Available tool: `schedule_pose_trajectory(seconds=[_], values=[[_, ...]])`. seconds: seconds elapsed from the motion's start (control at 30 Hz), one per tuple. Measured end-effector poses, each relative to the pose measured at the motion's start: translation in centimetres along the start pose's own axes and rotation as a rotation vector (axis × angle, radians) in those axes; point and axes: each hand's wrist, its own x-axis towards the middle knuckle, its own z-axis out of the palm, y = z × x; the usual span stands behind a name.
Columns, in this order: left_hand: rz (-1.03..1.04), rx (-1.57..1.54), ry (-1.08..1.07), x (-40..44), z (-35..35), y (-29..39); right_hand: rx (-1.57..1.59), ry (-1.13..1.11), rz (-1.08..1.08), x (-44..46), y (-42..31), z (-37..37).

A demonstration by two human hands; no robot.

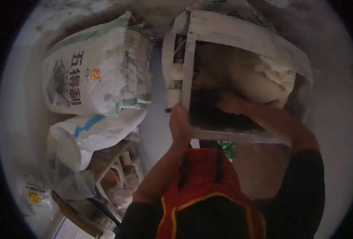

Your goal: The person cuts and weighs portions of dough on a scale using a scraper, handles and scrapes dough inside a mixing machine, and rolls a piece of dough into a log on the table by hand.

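A large pale mass that looks like dough (260,79) lies inside a deep, white-walled machine tub (244,30), whose inside is mostly in dark shadow. My right hand (231,104) reaches over the near wall into this tub, at the lower left side of the pale mass. Its fingertips are lost in the dark, so whether they grip anything cannot be made out. Against the tub's near left corner rests my left hand (179,124), its fingers stretched out along the outer side.
On the left stands a white printed flour sack (92,75), above a white sack with a blue stripe (100,129). Below are a cluttered pale crate (114,179), a plastic packet (35,197) and a long brown stick (77,215). Something green (228,149) shows by the tub's near wall.
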Motion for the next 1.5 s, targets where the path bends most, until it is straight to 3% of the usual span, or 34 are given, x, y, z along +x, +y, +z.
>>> schedule_pose_trajectory(seconds=[0.1, 0.2, 0.27, 0.37, 0.47, 0.53, 0.6, 0.63, 0.73, 0.83, 0.9, 0.97, 1.03, 1.1, 1.17, 1.27, 1.37, 1.47, 1.5], values=[[0.142, -0.142, 0.060, 0.4, 0.7, -1.7, 0.004, -0.001, 0.067, -0.2, -1.0, 0.6], [0.203, -0.064, 0.118, 0.5, 0.9, -2.6, -0.119, 0.005, -0.002, 1.7, -0.3, 2.0], [0.169, -0.137, 0.069, 0.1, 0.6, -1.9, -0.443, 0.007, -0.168, 3.7, 1.7, 3.5], [0.183, -0.095, 0.091, -0.2, 0.6, -1.7, -0.647, 0.019, -0.411, 7.9, 5.8, 6.4], [0.152, -0.172, 0.076, -0.1, 0.6, -1.0, -0.724, 0.151, -0.492, 9.3, 6.9, 6.9], [0.171, -0.137, 0.063, -0.1, 0.5, -1.4, -0.147, 0.035, -0.242, 2.4, 3.0, 2.7], [0.261, 0.023, 0.097, 0.9, 1.0, -3.3, 0.278, 0.086, -0.120, -4.4, 0.5, -0.8], [0.284, -0.011, 0.102, 1.0, 1.1, -3.5, 0.418, 0.185, -0.124, -6.5, 1.2, -1.5], [0.305, -0.044, 0.113, 1.1, 1.3, -3.9, 0.745, 0.036, 0.046, -9.0, 5.7, -2.8], [0.273, -0.012, 0.117, 1.3, 1.3, -4.0, 1.015, 0.333, 0.308, -10.5, 7.6, -1.9], [0.310, -0.090, 0.142, 1.0, 1.3, -3.7, 0.883, 0.440, 0.207, -13.1, 6.0, -2.7], [0.537, 0.073, 0.242, 1.7, 1.7, -5.3, 0.755, 0.501, 0.148, -15.8, 4.3, -3.5], [0.628, 0.151, 0.291, 1.8, 2.0, -5.7, 0.626, 0.519, 0.117, -17.1, 2.8, -3.6], [0.609, 0.162, 0.310, 1.7, 2.0, -5.1, 0.271, 0.662, -0.129, -12.6, 5.1, -0.8], [0.625, 0.203, 0.369, 2.4, 2.2, -5.5, 0.064, 0.763, -0.201, -9.9, 3.4, 1.5], [0.610, 0.187, 0.355, 2.1, 2.0, -4.7, 0.211, 0.626, -0.142, -7.5, -1.0, 4.8], [0.552, 0.169, 0.335, 1.5, 1.8, -4.4, 0.172, 0.829, -0.428, -5.5, -1.0, 8.4], [0.545, 0.164, 0.330, 1.6, 2.0, -4.2, -0.015, 0.684, -0.240, -2.2, -0.8, 6.0], [0.550, 0.183, 0.322, 1.6, 1.9, -4.1, -0.034, 0.730, -0.286, -0.2, -0.6, 4.3]])
